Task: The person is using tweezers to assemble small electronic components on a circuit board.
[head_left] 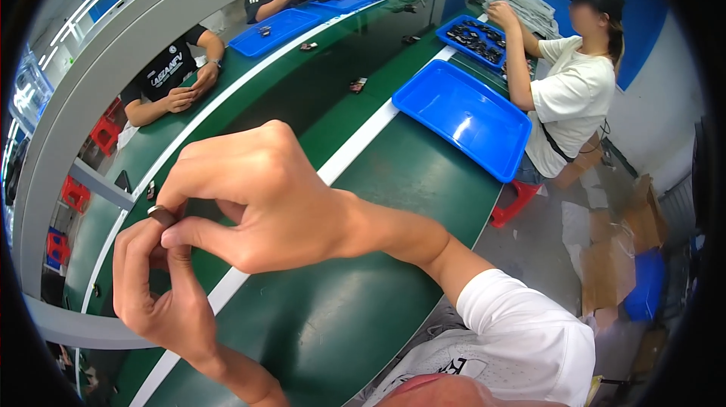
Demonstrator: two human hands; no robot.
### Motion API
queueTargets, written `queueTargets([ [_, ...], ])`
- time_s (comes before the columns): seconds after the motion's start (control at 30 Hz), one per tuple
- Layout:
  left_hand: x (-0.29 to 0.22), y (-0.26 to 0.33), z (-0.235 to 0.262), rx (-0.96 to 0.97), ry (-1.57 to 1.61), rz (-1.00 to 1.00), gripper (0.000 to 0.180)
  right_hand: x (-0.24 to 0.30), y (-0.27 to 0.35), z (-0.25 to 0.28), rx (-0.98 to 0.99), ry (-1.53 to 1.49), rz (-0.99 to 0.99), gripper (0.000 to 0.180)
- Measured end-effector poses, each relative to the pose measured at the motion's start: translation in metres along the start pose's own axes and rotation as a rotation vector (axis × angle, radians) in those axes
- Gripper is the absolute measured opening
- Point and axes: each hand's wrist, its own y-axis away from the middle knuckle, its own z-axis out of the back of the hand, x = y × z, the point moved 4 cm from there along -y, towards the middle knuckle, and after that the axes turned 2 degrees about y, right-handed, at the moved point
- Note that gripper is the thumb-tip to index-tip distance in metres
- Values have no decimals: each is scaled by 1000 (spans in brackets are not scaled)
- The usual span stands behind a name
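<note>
A: So how far along is this?
B: Mid-handling, I'd say. The small dark brown piece with a shiny silvery edge (pixel 161 215) isn't set down yet; can't tell what's finished on it.
A: And the grip?
B: Left hand (pixel 162 297) and right hand (pixel 265 203) both look pinched nearly closed on it, over the dark green smooth-topped table (pixel 325 324). Fingers hide most of its shape.

Dark-and-silver small piece (pixel 162 216), green tabletop (pixel 344 312), blue tray (pixel 461 120)
</note>
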Motion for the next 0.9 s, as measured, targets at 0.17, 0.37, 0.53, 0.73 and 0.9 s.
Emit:
queueTargets([
  [0.17,1,1,-4,3,-2,14,15,-2,1,-1,-20,45,22,20],
  [0.37,-2,2,-5,-18,-74,-51,18,1,0,2,-39,56,24,19],
  [0.53,-4,1,-3,-12,-89,-73,18,1,0,1,-44,25,23,21],
  [0.73,-2,2,-6,-26,-67,-77,19,1,0,2,-60,33,60,22],
  [0.9,-4,1,-5,-59,-62,-100,23,1,0,2,-64,24,53,22],
])
